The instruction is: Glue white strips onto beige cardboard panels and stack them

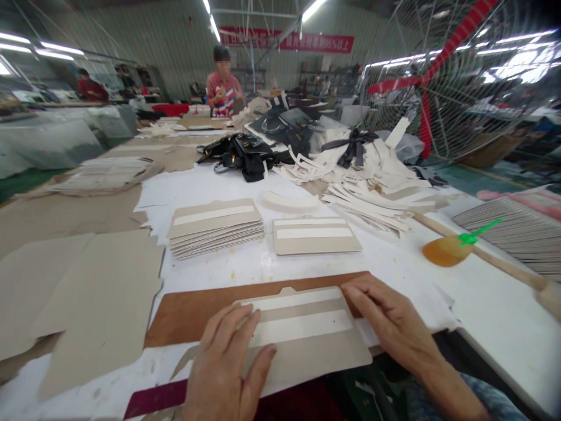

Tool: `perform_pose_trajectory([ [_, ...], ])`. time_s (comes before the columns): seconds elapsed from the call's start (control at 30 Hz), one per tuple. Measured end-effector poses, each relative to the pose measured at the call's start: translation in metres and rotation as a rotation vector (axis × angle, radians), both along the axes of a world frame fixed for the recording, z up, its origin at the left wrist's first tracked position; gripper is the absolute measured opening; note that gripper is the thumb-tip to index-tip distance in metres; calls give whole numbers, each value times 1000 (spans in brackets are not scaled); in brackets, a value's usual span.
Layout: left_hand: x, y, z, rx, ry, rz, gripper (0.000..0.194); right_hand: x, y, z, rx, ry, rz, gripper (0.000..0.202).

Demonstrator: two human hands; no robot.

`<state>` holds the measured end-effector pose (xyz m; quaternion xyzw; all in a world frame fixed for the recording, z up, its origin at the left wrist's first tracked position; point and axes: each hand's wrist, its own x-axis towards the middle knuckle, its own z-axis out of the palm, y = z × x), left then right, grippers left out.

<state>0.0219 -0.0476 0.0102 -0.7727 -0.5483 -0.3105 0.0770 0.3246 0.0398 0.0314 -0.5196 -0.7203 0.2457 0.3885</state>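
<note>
A beige panel (315, 345) with two white strips glued or laid across it lies in front of me, near the table's front edge. My left hand (232, 356) rests on its left part, fingers flat and apart. At the panel's upper right corner, my right hand (385, 310) has its fingers drawn together on the edge; what the thumb does there is hidden. Beneath the panel's far side is a long brown board (193, 313). Beyond it sit a stack of similar beige panels (214, 234) on the left and a smaller group of panels (318, 240) on the right.
Large beige sheets (109, 292) cover the left side. Black straps and bags (249, 152) and cream strips (368, 204) pile up at the back. An orange bottle with a green tip (447, 251) lies by a wooden stick (504, 266). A fan (438, 82) stands right; a person (223, 88) is at the far end.
</note>
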Motion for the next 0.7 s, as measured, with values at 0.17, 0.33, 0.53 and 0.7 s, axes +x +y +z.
perform_pose_trajectory([
  [0.17,37,11,-13,-92,205,72,63,-49,-6,-12,307,-318,357,22],
  [0.33,44,11,-18,-243,183,122,71,-62,-4,-25,388,-593,343,18],
  [0.53,45,10,-17,-211,168,134,67,-55,-4,-31,458,-620,232,16],
  [0.7,45,11,-16,-151,169,124,64,-25,-2,-38,499,-696,139,21],
])
